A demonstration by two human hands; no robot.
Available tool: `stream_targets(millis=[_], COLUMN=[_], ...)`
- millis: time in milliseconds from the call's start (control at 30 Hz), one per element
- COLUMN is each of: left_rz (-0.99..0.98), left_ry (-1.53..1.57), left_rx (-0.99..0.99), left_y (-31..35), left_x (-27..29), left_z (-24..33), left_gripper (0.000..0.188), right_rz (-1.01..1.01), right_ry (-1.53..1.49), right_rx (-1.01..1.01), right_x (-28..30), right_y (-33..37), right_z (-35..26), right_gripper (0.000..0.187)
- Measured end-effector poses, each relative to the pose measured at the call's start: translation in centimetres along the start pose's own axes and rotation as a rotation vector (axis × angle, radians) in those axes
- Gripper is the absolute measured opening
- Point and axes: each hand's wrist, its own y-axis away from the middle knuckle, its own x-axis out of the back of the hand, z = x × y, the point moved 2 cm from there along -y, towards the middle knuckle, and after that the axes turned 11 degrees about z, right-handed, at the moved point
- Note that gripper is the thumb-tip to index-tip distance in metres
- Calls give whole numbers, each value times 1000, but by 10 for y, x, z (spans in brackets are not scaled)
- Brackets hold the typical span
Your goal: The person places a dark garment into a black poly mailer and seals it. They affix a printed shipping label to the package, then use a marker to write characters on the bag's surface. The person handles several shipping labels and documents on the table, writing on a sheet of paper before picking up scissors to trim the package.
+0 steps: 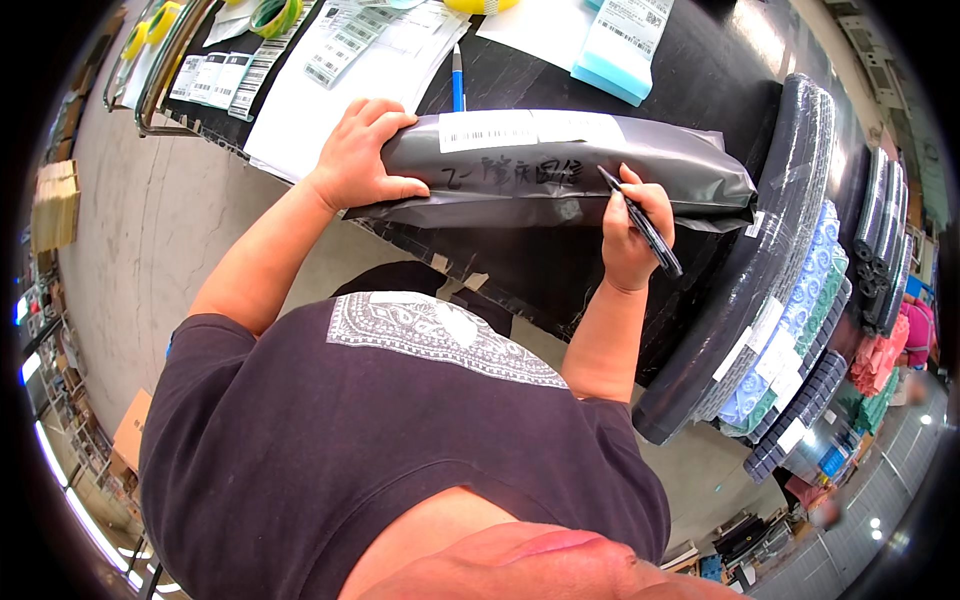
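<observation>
A long grey plastic parcel [500,212] lies across the black table in front of me, with white labels [490,131] along its far side. Dark handwriting [525,172] runs over its upper face. My left hand [358,152] grips the parcel's left end, thumb on the near side and fingers over the far side. In my right hand [622,250] is a black marker pen [655,241], pinched between thumb and fingers. Its tip points at the right end of the handwriting, at or just above the plastic; I cannot tell whether it touches.
Beyond the parcel are a blue pen [458,80], paper sheets [300,115] and a pale blue label stack [615,75]. Tape rolls [155,25] sit at the far left. Long wrapped rolls [745,280] and folded fabric [790,330] crowd the right side. The black table's edge [480,283] is near me.
</observation>
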Motion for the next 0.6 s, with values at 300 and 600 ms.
stream_targets(millis=[300, 600], left_rz=[6, 25], left_ry=[-16, -38], left_rx=[0, -10], left_y=[1, 0], left_x=[0, -1], left_z=[1, 1], left_gripper=[78, 75], right_rz=[-69, -114], right_ry=[104, 71], right_rx=[72, 39], right_x=[2, 7], right_y=[1, 0], right_z=[0, 0], right_gripper=[19, 13])
